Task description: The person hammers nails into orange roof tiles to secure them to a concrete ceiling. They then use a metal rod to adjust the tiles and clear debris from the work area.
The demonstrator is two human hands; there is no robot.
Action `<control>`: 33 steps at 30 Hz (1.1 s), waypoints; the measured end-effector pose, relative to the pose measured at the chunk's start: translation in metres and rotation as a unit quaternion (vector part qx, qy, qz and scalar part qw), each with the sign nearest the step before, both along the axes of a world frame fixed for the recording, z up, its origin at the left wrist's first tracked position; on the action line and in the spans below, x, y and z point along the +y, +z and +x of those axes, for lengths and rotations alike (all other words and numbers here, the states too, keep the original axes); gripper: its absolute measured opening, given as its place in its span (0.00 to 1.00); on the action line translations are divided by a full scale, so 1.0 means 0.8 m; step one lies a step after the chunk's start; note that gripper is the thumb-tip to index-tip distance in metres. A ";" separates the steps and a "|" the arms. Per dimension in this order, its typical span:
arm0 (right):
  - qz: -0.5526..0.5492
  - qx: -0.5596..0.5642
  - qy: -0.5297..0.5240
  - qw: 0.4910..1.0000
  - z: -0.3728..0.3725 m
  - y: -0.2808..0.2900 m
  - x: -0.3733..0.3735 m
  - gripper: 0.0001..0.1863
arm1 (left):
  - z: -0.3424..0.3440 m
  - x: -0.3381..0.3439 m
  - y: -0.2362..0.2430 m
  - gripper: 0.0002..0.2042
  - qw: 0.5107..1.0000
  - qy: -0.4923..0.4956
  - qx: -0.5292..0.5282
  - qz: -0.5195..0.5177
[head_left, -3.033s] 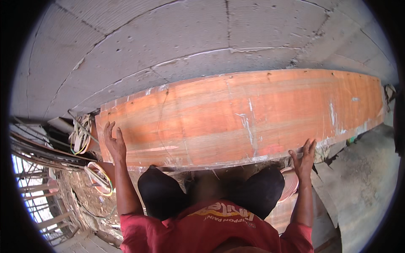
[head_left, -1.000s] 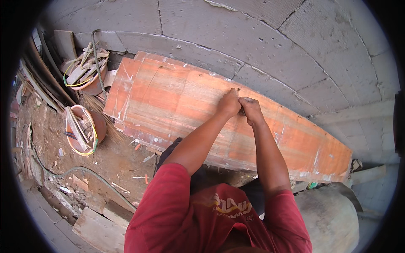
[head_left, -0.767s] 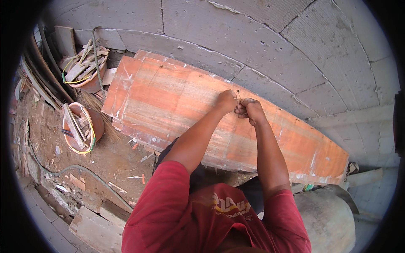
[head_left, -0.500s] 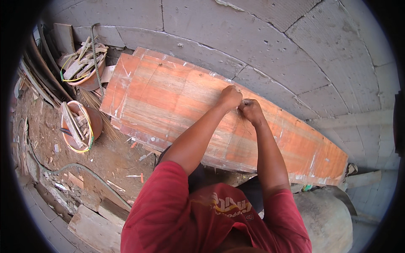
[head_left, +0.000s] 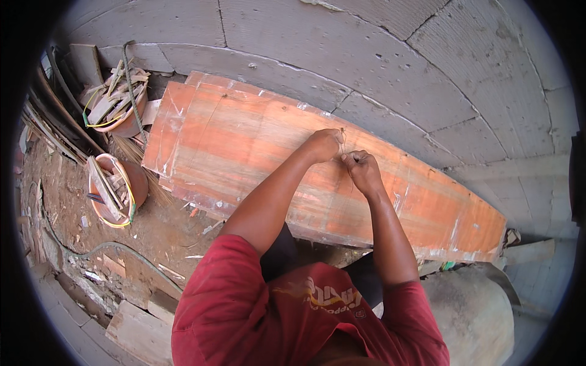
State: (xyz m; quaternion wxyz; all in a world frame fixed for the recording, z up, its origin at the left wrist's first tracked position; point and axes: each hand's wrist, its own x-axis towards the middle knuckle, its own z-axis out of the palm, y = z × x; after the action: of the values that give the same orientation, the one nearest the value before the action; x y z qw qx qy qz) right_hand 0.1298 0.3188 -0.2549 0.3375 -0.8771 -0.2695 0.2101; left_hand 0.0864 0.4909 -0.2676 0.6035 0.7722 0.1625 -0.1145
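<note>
By the wooden board's far edge, the right hand is pinching 1 thin wire, the left hand is curling beside it, whether gripping I can't tell, and the work is looking begun but unfinished, wire showing between.

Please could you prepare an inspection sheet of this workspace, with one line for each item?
Surface: orange-brown wooden board, smeared with pale marks.
Job's things: thin strand near the board's far edge; wire or string, cannot tell.
Clutter: near bucket and far bucket, both holding wood scraps; debris on the dirt floor.
Hands: right hand pinches the strand; left hand is curled beside it, grip unclear.
Cables: greenish hose or cable, curving across the floor at left.
Surroundings: grey block wall beyond the board.
</note>
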 end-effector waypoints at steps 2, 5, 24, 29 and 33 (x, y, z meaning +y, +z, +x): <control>0.034 0.098 -0.050 0.993 -0.007 0.009 0.003 0.15 | 0.004 -0.011 -0.010 0.16 0.997 0.000 -0.015 0.077; 0.136 0.256 -0.118 0.950 -0.008 0.030 0.011 0.12 | 0.006 -0.019 -0.017 0.18 0.990 0.003 -0.015 0.142; 0.076 0.312 -0.135 0.937 0.021 0.018 -0.005 0.11 | -0.002 0.024 -0.016 0.09 0.965 0.054 -0.023 0.254; 0.092 0.294 -0.169 0.936 0.052 0.001 0.035 0.10 | -0.006 0.026 -0.003 0.12 0.959 0.070 -0.011 0.276; -0.079 -0.164 -0.031 0.983 0.073 0.001 0.043 0.13 | -0.006 0.030 -0.008 0.12 0.958 0.068 -0.011 0.280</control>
State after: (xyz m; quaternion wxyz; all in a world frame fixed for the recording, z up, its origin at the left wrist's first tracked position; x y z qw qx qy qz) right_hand 0.1881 0.3536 -0.2541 0.2244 -0.9315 -0.2769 0.0732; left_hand 0.0813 0.5148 -0.2742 0.3714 0.8984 0.2338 -0.0144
